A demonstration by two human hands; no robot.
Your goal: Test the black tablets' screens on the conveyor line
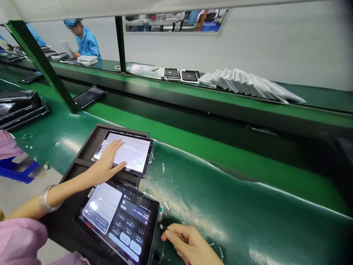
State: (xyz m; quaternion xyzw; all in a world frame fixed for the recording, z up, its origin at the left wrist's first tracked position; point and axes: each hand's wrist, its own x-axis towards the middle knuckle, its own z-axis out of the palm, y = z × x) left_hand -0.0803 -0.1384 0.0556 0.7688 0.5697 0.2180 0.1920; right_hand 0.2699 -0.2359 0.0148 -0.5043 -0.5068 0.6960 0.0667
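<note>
Two lit tablets lie in a black tray [82, 156] on a green bench. My left hand [108, 162] lies flat with fingers stretched on the far tablet [132, 152], whose screen is white. My right hand [190, 244] is closed in a pinch on a thin dark cable plug [163, 228] at the right edge of the near tablet [121, 221], which shows a dark settings screen. A silver bracelet sits on my left wrist.
A stack of dark tablets [19, 106] lies at the left. A green post [41, 62] slants up from the bench. Across the conveyor lie white sleeves [253, 86] and more tablets [180, 74]. A person in blue [86, 42] works at the far left.
</note>
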